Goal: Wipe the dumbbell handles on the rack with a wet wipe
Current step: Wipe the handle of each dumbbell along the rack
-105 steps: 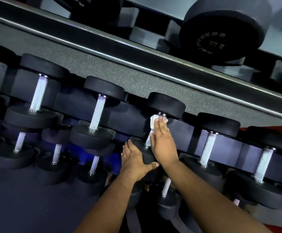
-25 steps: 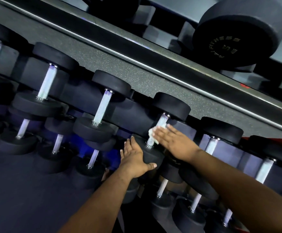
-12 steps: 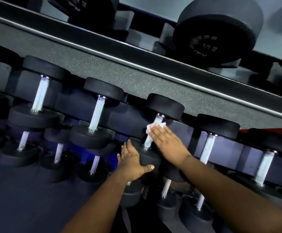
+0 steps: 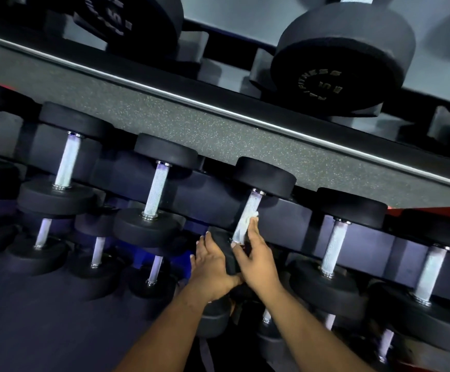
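White and crumpled, the wet wipe (image 4: pixel 246 222) lies against the lower half of a knurled steel handle (image 4: pixel 248 213), which belongs to the dumbbell (image 4: pixel 265 176) on the rack's middle tier (image 4: pixel 205 189), just above the centre of the view. The right hand (image 4: pixel 256 257) pinches the wipe round that handle, fingers on its three o'clock side and thumb at its base, so the cloth wraps part of the bar. The left hand (image 4: pixel 211 263) grips the rim of this dumbbell's near head (image 4: pixel 225 251) at seven o'clock from the wipe, fingers curled over the black rubber, seemingly to steady the weight. The step in hand looks like the wiping of this one handle, with the cloth low on the bar and the upper stretch toward the far head bare. The next move probably calls for sliding the wipe toward twelve o'clock along the knurling and turning it round the bar so the hidden side gets cleaned too. Neighbouring handles wait at nine o'clock (image 4: pixel 156 187) and at three o'clock (image 4: pixel 335 245), each well apart from the hands; whether they have been wiped cannot be told. Reaching either would mean releasing the steadying grip and shifting both hands sideways along the tier.
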The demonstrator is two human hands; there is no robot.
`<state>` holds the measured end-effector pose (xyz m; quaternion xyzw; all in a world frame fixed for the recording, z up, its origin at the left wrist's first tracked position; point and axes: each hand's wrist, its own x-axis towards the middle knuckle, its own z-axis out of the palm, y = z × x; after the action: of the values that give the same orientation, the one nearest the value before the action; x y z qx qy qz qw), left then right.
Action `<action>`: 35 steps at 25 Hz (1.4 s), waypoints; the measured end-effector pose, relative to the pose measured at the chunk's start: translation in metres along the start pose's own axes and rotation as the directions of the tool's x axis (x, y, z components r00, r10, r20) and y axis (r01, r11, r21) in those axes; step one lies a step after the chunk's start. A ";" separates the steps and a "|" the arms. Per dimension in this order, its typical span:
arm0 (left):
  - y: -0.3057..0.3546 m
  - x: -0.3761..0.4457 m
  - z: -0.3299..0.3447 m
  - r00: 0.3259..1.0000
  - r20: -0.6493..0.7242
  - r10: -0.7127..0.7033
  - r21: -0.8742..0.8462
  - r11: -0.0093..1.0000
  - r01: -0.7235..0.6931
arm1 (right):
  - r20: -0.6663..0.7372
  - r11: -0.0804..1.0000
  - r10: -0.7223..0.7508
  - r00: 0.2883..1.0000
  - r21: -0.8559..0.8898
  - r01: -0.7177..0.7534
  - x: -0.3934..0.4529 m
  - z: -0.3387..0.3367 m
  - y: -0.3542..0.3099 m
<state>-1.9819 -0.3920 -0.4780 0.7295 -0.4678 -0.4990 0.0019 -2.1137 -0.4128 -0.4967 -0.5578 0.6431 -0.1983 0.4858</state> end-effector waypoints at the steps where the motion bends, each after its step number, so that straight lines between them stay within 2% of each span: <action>1: 0.000 0.000 0.000 1.000 -0.001 -0.002 -0.001 1.000 0.002 | 0.016 0.994 0.068 0.998 0.082 -0.069 0.005 0.000 -0.003; 3: -0.001 -0.001 0.001 1.000 -0.008 -0.003 0.021 1.000 0.003 | 0.014 0.933 0.154 0.988 0.327 -0.150 0.033 0.000 -0.010; 4: -0.001 0.000 0.001 1.000 -0.003 -0.005 0.024 1.000 0.005 | -0.008 0.856 0.203 0.979 0.486 -0.173 0.049 -0.002 -0.013; 6: -0.001 0.000 0.001 1.000 0.008 -0.005 0.013 1.000 0.005 | 0.043 0.610 0.316 0.948 0.756 -0.237 0.075 -0.006 -0.017; 7: -0.001 -0.001 0.001 1.000 0.004 -0.004 0.013 1.000 0.004 | 0.130 0.512 0.331 0.935 0.807 -0.293 0.080 -0.009 -0.017; 9: -0.001 -0.001 0.001 1.000 0.005 -0.002 0.021 1.000 0.002 | 0.315 0.458 0.309 0.897 0.778 -0.431 0.082 -0.019 -0.018; 11: -0.002 0.000 0.001 1.000 0.001 -0.005 0.022 1.000 0.005 | 0.336 0.408 0.294 0.895 0.802 -0.436 0.093 -0.028 -0.021; 13: -0.001 0.000 0.000 1.000 0.013 -0.007 0.018 1.000 0.007 | 0.292 0.414 0.304 0.907 0.817 -0.401 0.095 -0.029 -0.022; 14: -0.001 0.000 0.000 1.000 0.015 -0.006 0.019 1.000 0.006 | 0.298 0.482 0.302 0.906 0.772 -0.414 0.090 -0.027 -0.020; 16: 0.000 -0.003 0.000 1.000 0.012 -0.003 0.028 1.000 0.003 | 0.353 0.685 0.293 0.888 0.570 -0.453 0.074 -0.021 -0.010; 17: 0.001 -0.003 0.000 1.000 0.012 -0.004 0.028 1.000 0.003 | 0.359 0.742 0.295 0.886 0.498 -0.449 0.069 -0.021 -0.004; 18: 0.001 -0.001 -0.001 1.000 0.015 -0.006 0.024 1.000 0.006 | 0.332 0.753 0.294 0.896 0.496 -0.432 0.069 -0.024 -0.002; 21: 0.000 -0.001 0.000 1.000 0.010 -0.010 0.035 0.999 0.009 | 0.230 0.575 0.296 0.927 0.733 -0.365 0.089 -0.033 -0.012; 22: -0.001 -0.001 0.000 1.000 0.008 -0.011 0.037 0.999 0.010 | 0.236 0.572 0.286 0.928 0.736 -0.364 0.093 -0.032 -0.014; 25: -0.002 0.000 0.001 1.000 0.017 -0.012 0.025 1.000 0.012 | 0.302 0.779 0.268 0.915 0.491 -0.390 0.076 -0.022 -0.005; 26: -0.001 -0.001 0.001 1.000 0.015 -0.012 0.023 1.000 0.012 | 0.286 0.843 0.268 0.920 0.393 -0.368 0.065 -0.020 0.002; 29: -0.002 0.000 0.001 1.000 0.011 -0.010 0.018 1.000 0.010 | 0.067 0.946 0.235 0.970 0.213 -0.244 0.033 -0.024 0.014; 31: -0.002 0.000 0.001 1.000 0.008 -0.003 0.016 1.000 0.002 | -0.100 0.996 0.035 0.994 0.083 -0.026 0.026 -0.034 0.004; 32: -0.002 0.001 0.001 1.000 0.004 -0.004 0.015 1.000 0.004 | -0.133 0.986 -0.158 0.978 -0.077 0.149 0.031 -0.039 -0.002; 33: -0.003 0.001 0.001 1.000 0.003 -0.008 0.012 1.000 0.008 | -0.080 0.894 -0.375 0.924 -0.296 0.337 0.041 -0.044 -0.007; 34: -0.002 0.001 0.001 1.000 0.006 -0.009 0.013 1.000 0.009 | 0.060 0.701 -0.543 0.838 -0.517 0.491 0.056 -0.049 -0.012; 35: -0.001 0.001 0.002 1.000 0.002 -0.007 0.019 1.000 0.007 | 0.209 0.456 -0.636 0.743 -0.675 0.580 0.070 -0.053 -0.014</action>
<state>-1.9821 -0.3908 -0.4799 0.7306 -0.4698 -0.4954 -0.0072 -2.1447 -0.4957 -0.4905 -0.8824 0.4425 -0.1180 0.1076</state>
